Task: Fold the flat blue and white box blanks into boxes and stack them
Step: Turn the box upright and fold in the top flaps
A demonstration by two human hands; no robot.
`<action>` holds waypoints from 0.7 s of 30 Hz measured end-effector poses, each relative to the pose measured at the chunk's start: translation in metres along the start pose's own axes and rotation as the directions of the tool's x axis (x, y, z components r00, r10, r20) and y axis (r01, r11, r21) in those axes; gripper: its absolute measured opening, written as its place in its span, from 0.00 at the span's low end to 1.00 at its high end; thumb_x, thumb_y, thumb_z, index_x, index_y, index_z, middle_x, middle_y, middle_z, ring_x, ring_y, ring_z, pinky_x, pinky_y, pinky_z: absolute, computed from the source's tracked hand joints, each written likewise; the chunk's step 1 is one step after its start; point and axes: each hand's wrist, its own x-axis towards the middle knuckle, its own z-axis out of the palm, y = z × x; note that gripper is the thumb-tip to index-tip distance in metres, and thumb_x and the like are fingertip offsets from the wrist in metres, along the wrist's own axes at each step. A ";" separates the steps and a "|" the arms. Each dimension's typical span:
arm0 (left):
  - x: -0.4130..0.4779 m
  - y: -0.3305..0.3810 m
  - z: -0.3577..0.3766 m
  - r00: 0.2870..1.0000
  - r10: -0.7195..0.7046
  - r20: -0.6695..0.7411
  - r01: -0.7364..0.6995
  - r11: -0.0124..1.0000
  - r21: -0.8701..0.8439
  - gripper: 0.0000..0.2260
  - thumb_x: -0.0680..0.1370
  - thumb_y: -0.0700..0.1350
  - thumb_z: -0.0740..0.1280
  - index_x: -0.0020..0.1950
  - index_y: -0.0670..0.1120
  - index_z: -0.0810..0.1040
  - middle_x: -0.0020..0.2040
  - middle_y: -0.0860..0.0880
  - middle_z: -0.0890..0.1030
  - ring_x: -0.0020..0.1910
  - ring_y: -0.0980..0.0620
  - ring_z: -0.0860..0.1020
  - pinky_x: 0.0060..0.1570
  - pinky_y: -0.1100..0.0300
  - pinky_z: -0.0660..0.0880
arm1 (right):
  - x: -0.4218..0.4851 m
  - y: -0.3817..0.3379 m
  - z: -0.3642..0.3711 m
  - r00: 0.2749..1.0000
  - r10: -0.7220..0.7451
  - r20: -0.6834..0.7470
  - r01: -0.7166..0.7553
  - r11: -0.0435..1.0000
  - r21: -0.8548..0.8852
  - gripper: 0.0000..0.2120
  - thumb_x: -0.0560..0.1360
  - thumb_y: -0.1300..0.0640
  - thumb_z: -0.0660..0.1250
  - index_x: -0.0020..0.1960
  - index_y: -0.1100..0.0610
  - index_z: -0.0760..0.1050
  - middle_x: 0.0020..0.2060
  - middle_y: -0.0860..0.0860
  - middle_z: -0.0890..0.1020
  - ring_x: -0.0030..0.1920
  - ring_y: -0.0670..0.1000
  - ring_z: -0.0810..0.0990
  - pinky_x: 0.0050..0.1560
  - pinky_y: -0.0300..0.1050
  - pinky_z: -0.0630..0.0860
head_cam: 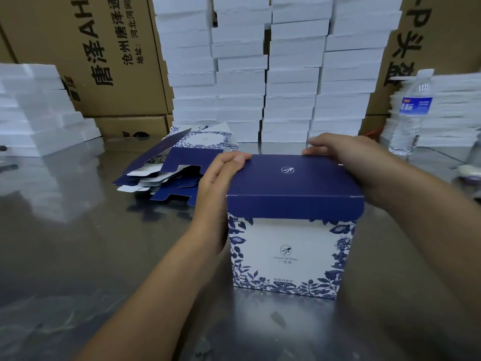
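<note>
There's the folded box [291, 230], upright between left hand [221, 183] and right hand [346, 157], navy lid closed; flat blanks [166, 170] heaped beyond the left.
</note>
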 end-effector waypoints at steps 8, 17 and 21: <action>0.006 0.017 0.002 0.981 -0.194 -0.012 0.195 0.980 0.037 0.09 0.78 0.40 0.62 0.51 0.52 0.79 0.31 0.59 0.82 0.30 0.60 0.79 0.27 0.70 0.73 | -0.005 0.002 0.009 0.998 0.066 -0.005 -0.066 0.997 -0.047 0.09 0.68 0.50 0.74 0.37 0.54 0.79 0.27 0.46 0.83 0.36 0.50 0.80 0.47 0.47 0.76; 0.039 0.049 0.018 0.904 -0.426 0.010 0.330 0.714 0.618 0.15 0.69 0.52 0.74 0.50 0.45 0.83 0.46 0.44 0.85 0.41 0.47 0.82 0.53 0.51 0.77 | -0.005 -0.001 0.012 0.995 0.101 0.004 -0.101 0.995 -0.014 0.07 0.68 0.51 0.74 0.37 0.54 0.80 0.30 0.48 0.83 0.29 0.48 0.80 0.27 0.37 0.75; 0.046 0.049 0.027 0.890 -0.456 0.013 0.332 0.668 0.666 0.12 0.71 0.53 0.72 0.47 0.45 0.83 0.33 0.49 0.84 0.27 0.53 0.81 0.28 0.65 0.77 | -0.003 0.003 0.012 0.991 0.127 0.043 -0.129 0.990 0.051 0.09 0.69 0.52 0.73 0.44 0.56 0.81 0.39 0.52 0.85 0.35 0.51 0.81 0.36 0.42 0.77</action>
